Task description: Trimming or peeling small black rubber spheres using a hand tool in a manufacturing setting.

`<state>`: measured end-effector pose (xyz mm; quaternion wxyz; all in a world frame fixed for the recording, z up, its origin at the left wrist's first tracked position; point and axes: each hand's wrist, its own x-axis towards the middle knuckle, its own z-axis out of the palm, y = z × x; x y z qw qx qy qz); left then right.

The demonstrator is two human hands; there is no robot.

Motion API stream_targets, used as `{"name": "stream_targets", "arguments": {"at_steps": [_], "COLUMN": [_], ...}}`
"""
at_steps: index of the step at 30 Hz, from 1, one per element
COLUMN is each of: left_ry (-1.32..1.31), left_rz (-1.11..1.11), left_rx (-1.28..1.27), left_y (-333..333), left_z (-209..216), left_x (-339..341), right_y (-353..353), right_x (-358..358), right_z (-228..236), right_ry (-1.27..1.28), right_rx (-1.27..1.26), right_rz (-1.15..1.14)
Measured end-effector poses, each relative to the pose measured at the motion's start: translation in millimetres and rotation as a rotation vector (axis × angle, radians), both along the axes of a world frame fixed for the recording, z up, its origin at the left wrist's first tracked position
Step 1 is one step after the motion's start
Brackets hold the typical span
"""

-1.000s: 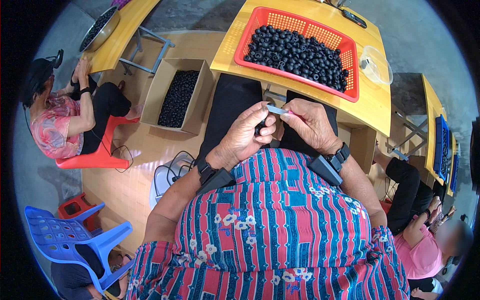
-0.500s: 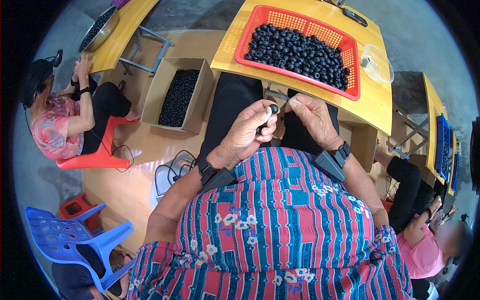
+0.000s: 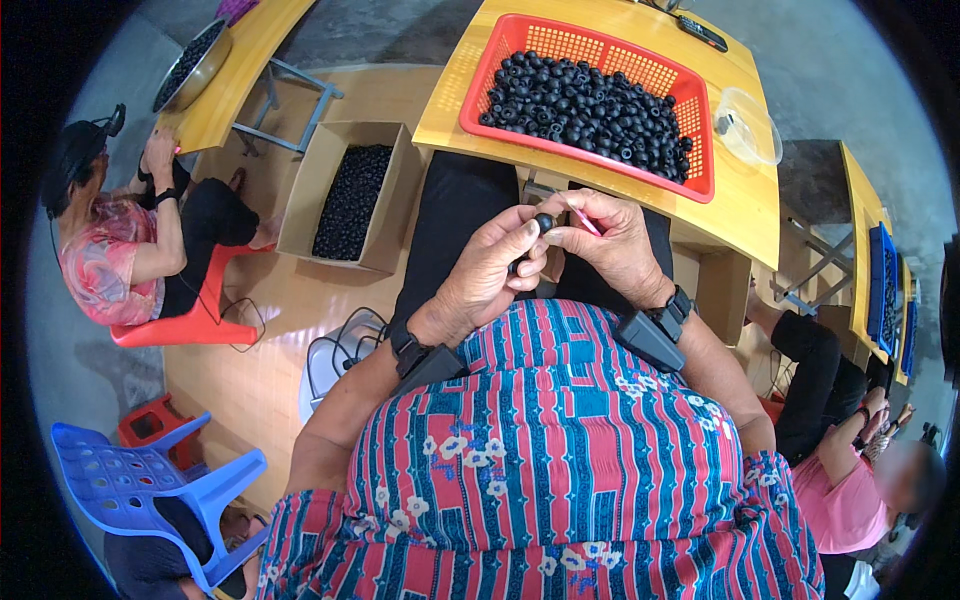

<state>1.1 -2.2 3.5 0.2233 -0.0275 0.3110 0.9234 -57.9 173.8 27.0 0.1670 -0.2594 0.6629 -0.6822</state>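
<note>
In front of my belly, my left hand [image 3: 492,258] is closed around a small round black part [image 3: 544,222], pinched between thumb and forefinger. Another black piece [image 3: 517,264] shows under the curled fingers of that hand. Close against it, my right hand [image 3: 612,243] is closed on a thin pink stick-like tool [image 3: 585,220], its tip hidden by the fingers. My right thumb and fingertips meet the black part's side. Beyond both hands, a red plastic basket [image 3: 468,112] holds a heap of similar black parts [image 3: 590,105] on the wooden table [image 3: 745,215].
A clear plastic tub [image 3: 757,140] stands right of the basket, with a black handheld device [image 3: 703,33] behind. On the floor at left is a cardboard box [image 3: 290,225] of black pieces. A blue chair [image 3: 130,475] stands lower left. Other people sit at both sides.
My right hand has moved left and met the part in my left hand. The pink tool now shows between the right fingers. My left hand has barely moved.
</note>
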Motion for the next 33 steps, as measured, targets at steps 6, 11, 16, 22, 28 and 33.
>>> {"name": "stream_targets", "arguments": {"at_steps": [6,11,16,22,28,33], "left_ry": [-0.008,0.002,0.015,0.032,0.03,0.026], "left_rz": [0.022,0.062,0.037,0.048,0.037,0.026], "left_rx": [0.035,0.027,0.054,0.07,0.049,0.064], "left_y": [3,1,-1,-1,-2,-2], "left_z": [1,-4,-4,-5,-4,-5], "left_x": [0,0,-1,0,0,0], "right_y": [1,6,8,5,6,5], "right_x": [3,8,5,4,4,4], "right_z": [5,15,17,16,16,15], "right_ry": [0.061,-0.077,0.199,0.351,0.399,0.391], "right_rx": [0.082,0.064,0.281,0.321,0.389,0.353], "right_rz": [-0.044,-0.19,0.006,-0.011,-0.016,-0.015]}}
